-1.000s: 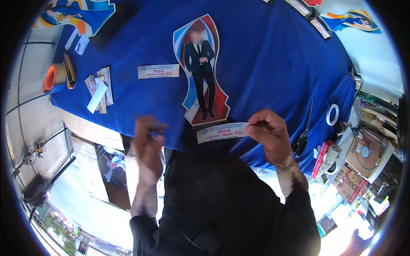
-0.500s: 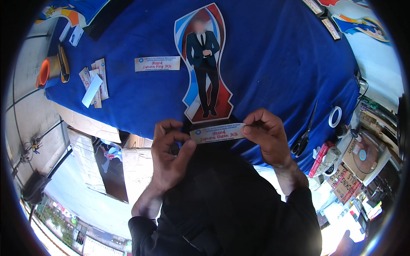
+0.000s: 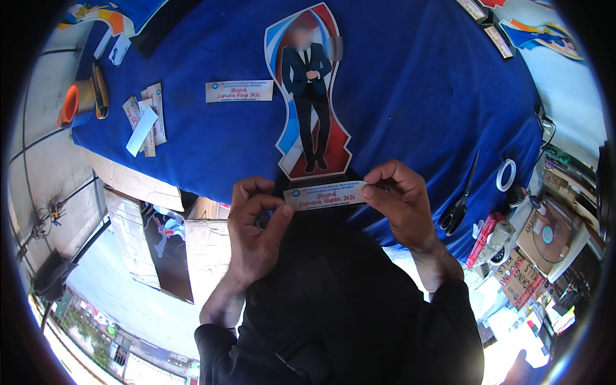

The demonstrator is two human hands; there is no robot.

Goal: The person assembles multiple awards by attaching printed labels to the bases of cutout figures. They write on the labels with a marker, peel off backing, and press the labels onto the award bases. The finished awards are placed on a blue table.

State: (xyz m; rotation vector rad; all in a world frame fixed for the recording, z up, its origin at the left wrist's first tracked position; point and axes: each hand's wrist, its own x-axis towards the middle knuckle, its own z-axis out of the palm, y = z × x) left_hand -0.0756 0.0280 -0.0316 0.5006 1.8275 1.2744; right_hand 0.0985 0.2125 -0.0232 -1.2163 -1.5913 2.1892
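A printed paper label (image 3: pixel 325 195) stretches between my two hands at the front of a dark trophy base (image 3: pixel 314 178). My left hand (image 3: pixel 258 221) pinches its left end, and my right hand (image 3: pixel 399 204) pinches the right end between thumb and forefinger. From the base rises a flat cut-out standee (image 3: pixel 310 96) showing a person in a dark suit against red, white and blue shapes. A similar label (image 3: pixel 239 91) lies flat on the blue cloth (image 3: pixel 398 83) to the left of the standee. Whether the held label touches the base cannot be made out.
Several overlapping labels (image 3: pixel 151 122) lie at left, near a cutter knife (image 3: pixel 100 93) and an orange tape roll (image 3: pixel 69 104). Black scissors (image 3: pixel 457 202) and a white tape roll (image 3: pixel 506 175) lie at right. More colourful cut-outs (image 3: pixel 542 37) stand at the far corners. Cardboard (image 3: pixel 208 250) sits below the left table edge.
My hands keep their pinch on the label, which has tilted slightly, its right end a bit higher. The whole view has shifted slightly.
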